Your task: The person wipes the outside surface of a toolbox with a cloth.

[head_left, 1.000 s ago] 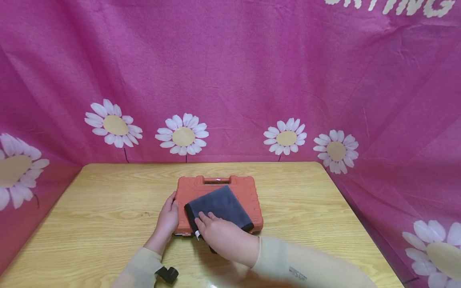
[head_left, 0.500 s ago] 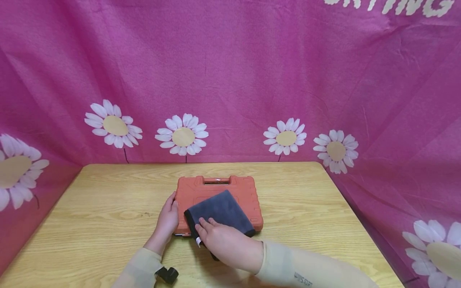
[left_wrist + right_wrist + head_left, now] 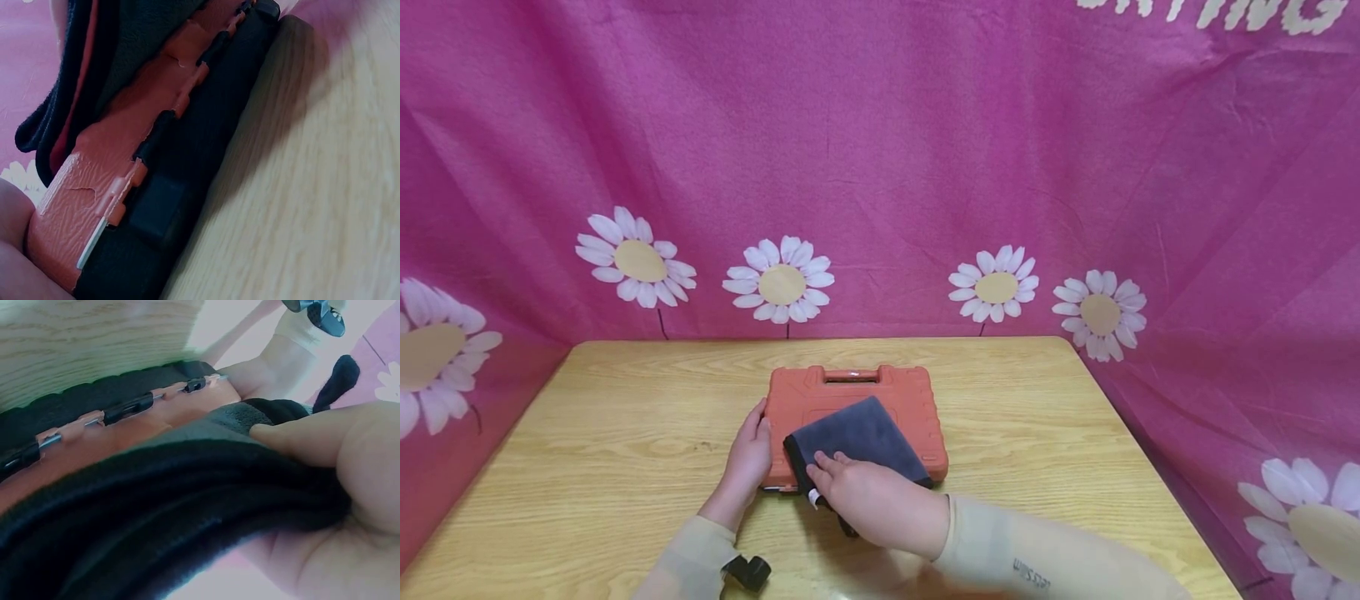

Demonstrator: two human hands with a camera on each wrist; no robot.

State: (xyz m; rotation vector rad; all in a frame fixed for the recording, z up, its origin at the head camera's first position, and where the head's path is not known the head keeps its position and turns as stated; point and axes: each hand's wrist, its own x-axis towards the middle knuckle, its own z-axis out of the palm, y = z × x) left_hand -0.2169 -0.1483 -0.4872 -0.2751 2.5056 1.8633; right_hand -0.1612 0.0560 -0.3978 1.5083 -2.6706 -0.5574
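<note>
An orange plastic carrying case (image 3: 797, 392) with a black lower half lies flat on the table, its handle at the far side. Its hinged edge (image 3: 159, 134) shows in the left wrist view. Across the top lies a folded grey cloth (image 3: 868, 433) with black edging and a small white tag. My right hand (image 3: 883, 504) holds the cloth near its front corner; in the right wrist view the thumb (image 3: 306, 437) lies over the folds, with the other fingers partly hidden. My left hand (image 3: 748, 458) rests along the case's left side, fingers fairly straight against it.
The wooden table (image 3: 625, 467) extends around the case. A pink backdrop (image 3: 880, 167) with printed daisies hangs behind it and on both sides. A small black camera (image 3: 751, 573) is strapped at my left wrist.
My right hand and the cloth have slid slightly towards me over the case, uncovering a bit more of its top. In the last half second they barely move. My left hand and the case stay put.
</note>
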